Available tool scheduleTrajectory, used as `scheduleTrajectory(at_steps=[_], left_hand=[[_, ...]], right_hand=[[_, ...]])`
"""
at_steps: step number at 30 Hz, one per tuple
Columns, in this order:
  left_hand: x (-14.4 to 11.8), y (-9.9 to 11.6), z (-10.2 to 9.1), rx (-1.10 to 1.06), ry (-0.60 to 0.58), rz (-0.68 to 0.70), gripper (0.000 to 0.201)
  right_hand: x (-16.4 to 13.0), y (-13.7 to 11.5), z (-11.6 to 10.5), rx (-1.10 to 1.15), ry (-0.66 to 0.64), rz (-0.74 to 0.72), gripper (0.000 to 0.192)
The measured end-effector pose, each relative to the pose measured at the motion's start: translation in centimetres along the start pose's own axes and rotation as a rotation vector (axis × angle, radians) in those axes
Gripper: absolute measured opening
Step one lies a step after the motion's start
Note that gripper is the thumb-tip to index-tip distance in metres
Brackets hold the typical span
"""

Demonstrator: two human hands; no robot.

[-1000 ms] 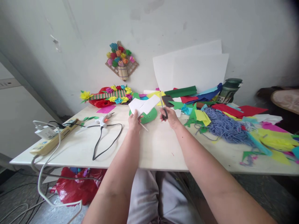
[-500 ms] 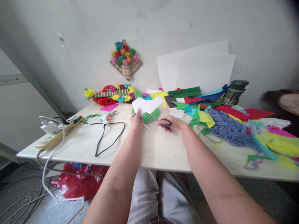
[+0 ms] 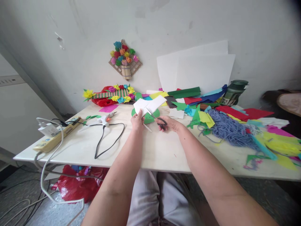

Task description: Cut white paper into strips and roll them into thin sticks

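Note:
Between the thumb and fingers of my left hand (image 3: 138, 120) is a piece of white paper (image 3: 142, 105), partly cut so that its right part angles up and away. My right hand (image 3: 167, 123) has its fingers in the black handles of a pair of scissors (image 3: 162, 122). The scissor blades reach left and lie against the white paper near the cut. Below the paper, on the table, rests a green paper shape (image 3: 149, 118), mostly covered by the paper and the hands. A thin white strip (image 3: 147, 127) sits beside my left hand.
A white glue gun (image 3: 103, 120) with a looped black cord lies to the left, near a power strip (image 3: 50, 139). On the right are blue yarn (image 3: 231, 128), coloured paper scraps and a dark green bottle (image 3: 235, 92). A flower-decorated craft (image 3: 115, 94) lies at the back.
My right hand has moved the scissors left and slightly up, bringing the blades onto the white paper. The left hand keeps its hold, and the view has shifted slightly.

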State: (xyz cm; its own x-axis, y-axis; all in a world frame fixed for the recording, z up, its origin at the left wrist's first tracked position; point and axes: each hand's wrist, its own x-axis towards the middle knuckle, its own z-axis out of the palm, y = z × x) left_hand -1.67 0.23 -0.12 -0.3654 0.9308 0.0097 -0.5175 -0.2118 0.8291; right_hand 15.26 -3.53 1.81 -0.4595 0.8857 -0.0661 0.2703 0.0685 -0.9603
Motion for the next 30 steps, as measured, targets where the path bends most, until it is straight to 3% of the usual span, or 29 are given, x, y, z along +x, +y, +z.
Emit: scheduleTrajectory(at_steps=[7, 17, 30], left_hand=[[-0.4, 0.1, 0.4, -0.021, 0.023, 0.000, 0.029], [-0.8, -0.4, 0.5, 0.038, -0.119, 0.010, 0.032], [-0.8, -0.1, 0.6, 0.017, -0.197, -0.020, 0.028]], right_hand=[[0.3, -0.2, 0.2, -0.025, -0.020, 0.009, 0.047], [0.8, -0.4, 0.9, 0.074, 0.120, 0.071, 0.033], [0.3, -0.8, 1.3, 0.130, 0.220, 0.053, 0.047]])
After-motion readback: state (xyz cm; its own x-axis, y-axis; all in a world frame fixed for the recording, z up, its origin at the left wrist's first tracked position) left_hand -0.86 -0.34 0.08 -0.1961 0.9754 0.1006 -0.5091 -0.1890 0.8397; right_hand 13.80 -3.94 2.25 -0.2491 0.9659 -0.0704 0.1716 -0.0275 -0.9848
